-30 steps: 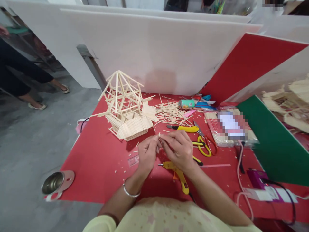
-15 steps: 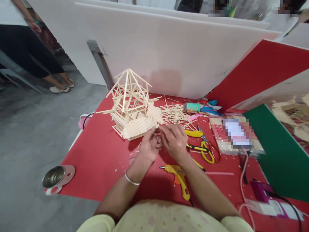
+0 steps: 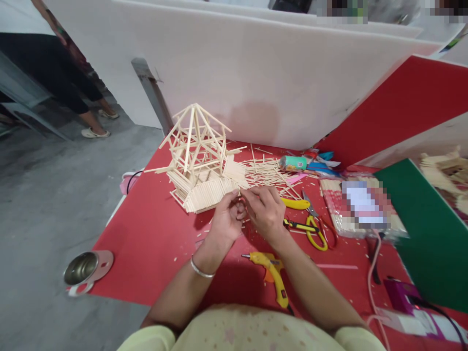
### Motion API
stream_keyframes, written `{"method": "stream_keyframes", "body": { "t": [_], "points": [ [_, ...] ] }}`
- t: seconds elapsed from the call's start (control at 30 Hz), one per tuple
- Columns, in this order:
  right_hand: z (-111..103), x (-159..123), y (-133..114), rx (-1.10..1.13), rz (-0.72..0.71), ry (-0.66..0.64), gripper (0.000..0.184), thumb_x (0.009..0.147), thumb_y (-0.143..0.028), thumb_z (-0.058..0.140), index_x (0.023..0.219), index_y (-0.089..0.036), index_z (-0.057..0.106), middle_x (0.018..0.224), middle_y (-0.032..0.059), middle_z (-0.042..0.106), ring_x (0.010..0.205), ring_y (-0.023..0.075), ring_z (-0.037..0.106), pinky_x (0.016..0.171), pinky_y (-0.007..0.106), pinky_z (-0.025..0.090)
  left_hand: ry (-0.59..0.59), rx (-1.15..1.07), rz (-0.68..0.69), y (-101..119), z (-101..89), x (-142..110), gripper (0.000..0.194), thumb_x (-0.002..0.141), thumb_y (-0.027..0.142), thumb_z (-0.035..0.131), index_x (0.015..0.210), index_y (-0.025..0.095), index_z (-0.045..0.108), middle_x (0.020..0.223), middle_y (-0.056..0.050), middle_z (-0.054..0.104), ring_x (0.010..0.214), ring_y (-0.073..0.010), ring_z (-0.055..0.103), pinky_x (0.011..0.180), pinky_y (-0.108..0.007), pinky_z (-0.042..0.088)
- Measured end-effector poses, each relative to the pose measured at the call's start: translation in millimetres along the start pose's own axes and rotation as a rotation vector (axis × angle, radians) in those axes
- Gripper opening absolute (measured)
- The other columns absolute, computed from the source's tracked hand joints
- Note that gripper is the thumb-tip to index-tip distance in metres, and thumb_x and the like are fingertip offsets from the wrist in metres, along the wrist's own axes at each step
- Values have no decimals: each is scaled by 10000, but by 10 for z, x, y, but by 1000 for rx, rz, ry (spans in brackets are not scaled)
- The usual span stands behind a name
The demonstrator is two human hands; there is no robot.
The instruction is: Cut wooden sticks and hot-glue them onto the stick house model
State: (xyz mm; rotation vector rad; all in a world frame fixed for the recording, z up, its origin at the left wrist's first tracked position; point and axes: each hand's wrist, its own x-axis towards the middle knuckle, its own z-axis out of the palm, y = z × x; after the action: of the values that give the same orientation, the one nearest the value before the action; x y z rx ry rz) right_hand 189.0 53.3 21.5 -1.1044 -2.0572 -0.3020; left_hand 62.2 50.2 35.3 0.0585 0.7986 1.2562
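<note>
Both hands meet at the near right corner of a small house model (image 3: 199,151) built from thin wooden sticks, with an open roof frame and a stick-covered base. My left hand (image 3: 229,219) has its fingers curled and its thumb and forefinger pinched. My right hand (image 3: 266,209) is also pinched, its fingertips almost touching the left ones. Whatever lies between the fingertips is too small to make out. Below the hands a yellow glue gun (image 3: 272,273) lies on the red table (image 3: 146,243), its nozzle pointing left.
Loose sticks (image 3: 268,173) lie behind my right hand, beside a green can (image 3: 293,162). Yellow-handled scissors (image 3: 316,231) and a cutter (image 3: 302,225) are to its right. A phone (image 3: 365,202) rests on bagged sticks. A mug (image 3: 87,270) stands at the left edge. White boards (image 3: 226,63) rise behind.
My hands stay together in nearly the same spot, with small finger movements. The view has shifted slightly, and the person standing at the left has moved a little.
</note>
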Motion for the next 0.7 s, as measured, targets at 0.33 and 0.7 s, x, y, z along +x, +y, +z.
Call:
{"method": "stream_keyframes", "body": {
  "t": [0.33, 0.7],
  "points": [
    [23, -61, -22, 89, 56, 32, 363, 922, -174, 636, 1273, -257, 670, 1000, 70, 690, 937, 210, 589, 852, 377, 502, -40, -81, 11, -12, -16, 12, 249, 639, 245, 805, 746, 163, 595, 588, 68, 544, 451, -35, 444, 420, -171, 282],
    [18, -31, -66, 150, 113, 68, 288, 923, -178, 640, 1194, -240, 715, 969, 67, 696, 894, 199, 600, 818, 376, 500, -36, -76, -8, -5, -22, -6, 216, 657, 232, 785, 732, 158, 597, 564, 66, 529, 445, -39, 438, 412, -172, 270]
  ]
}}
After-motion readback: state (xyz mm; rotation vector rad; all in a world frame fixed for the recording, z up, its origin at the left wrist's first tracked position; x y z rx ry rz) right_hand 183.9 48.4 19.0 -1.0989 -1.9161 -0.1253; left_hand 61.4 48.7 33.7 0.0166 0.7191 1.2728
